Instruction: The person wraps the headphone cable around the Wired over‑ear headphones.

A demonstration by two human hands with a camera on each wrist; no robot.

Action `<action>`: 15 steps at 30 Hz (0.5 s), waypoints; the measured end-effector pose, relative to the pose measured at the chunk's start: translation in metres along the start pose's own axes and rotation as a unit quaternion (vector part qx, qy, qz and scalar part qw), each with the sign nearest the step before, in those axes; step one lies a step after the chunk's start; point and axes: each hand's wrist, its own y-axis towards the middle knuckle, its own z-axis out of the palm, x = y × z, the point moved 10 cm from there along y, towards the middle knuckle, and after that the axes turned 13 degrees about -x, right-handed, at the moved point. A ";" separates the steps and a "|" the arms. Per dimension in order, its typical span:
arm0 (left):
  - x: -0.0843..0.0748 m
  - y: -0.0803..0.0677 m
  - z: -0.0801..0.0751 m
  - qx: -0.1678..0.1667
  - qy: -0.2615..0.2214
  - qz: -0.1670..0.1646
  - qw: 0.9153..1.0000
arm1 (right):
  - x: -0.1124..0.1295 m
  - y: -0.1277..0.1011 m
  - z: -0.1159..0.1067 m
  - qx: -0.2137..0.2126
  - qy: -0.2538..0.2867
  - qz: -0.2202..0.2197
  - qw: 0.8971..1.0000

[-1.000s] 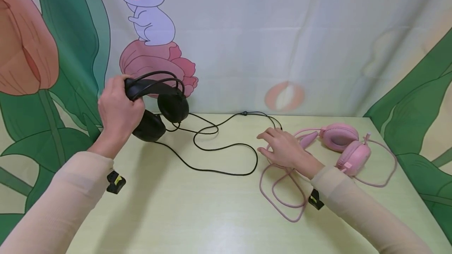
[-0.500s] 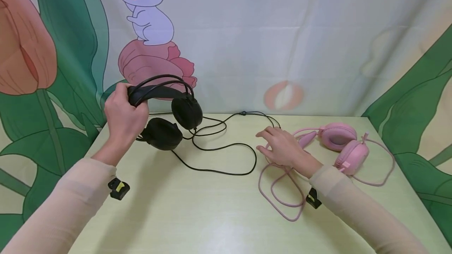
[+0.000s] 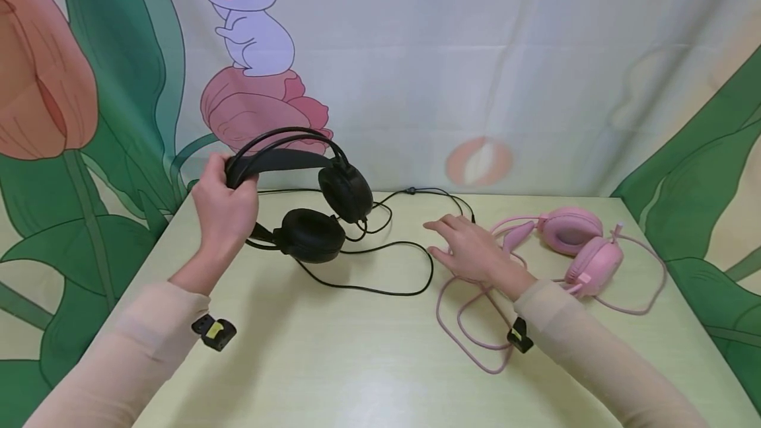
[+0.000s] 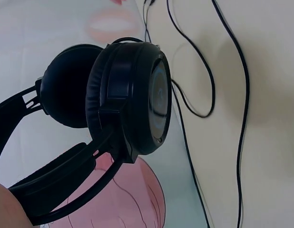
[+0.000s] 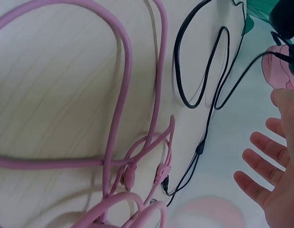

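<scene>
Headphones (image 3: pixel 312 235), their band (image 3: pixel 285 161) gripped by the fingers of the left hand (image 3: pixel 228 210), stretched rightward, ending left of the right hand (image 3: pixel 475 248) with its fingers spread.

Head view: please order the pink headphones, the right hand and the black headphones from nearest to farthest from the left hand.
1. Black headphones: gripped in the left hand by the headband.
2. Right hand: off to the right, past the black cable's loop.
3. Pink headphones: farthest right.
</scene>
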 end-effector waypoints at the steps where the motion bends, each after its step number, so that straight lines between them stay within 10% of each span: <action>1: 0.000 -0.001 0.000 0.000 -0.004 -0.005 1.000 | 0.000 0.000 0.001 0.003 0.000 0.002 1.000; 15: -0.004 -0.015 0.002 0.016 -0.085 -0.093 0.992 | 0.002 0.007 0.014 0.011 0.023 0.018 1.000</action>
